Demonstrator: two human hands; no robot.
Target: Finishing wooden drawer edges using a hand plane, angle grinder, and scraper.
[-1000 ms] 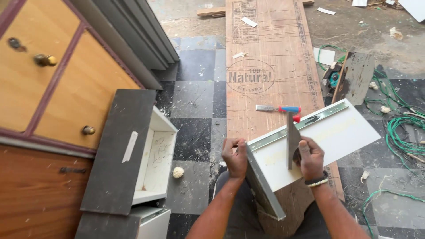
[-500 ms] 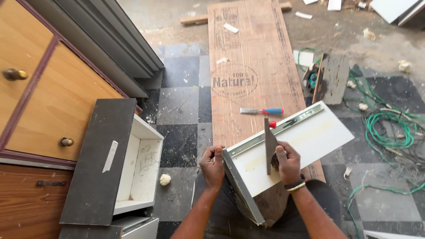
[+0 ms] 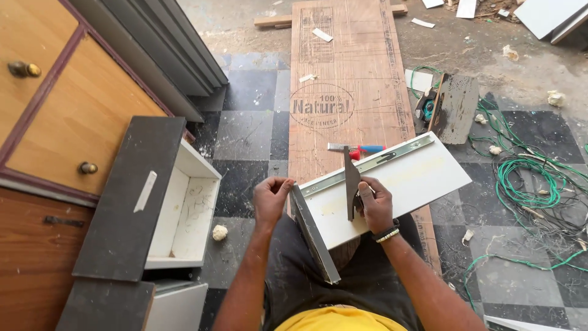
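Both hands (image 3: 272, 197) on white panel (image 3: 392, 187), try-square (image 3: 351, 182) upright

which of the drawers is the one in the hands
The white drawer on the person's lap, metal slide rail along its side, gripped by the left hand and right hand. The dark-fronted drawer stands untouched on the floor to the left.

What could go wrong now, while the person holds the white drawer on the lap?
1. The white drawer rests on the lap and overhangs to the right; only the left hand steadies its corner, so it may tip.
2. The right hand holds a dark try square upright against the metal slide rail; it might slip and scratch the panel.
3. Loose green cable lies nearby, a tripping hazard.
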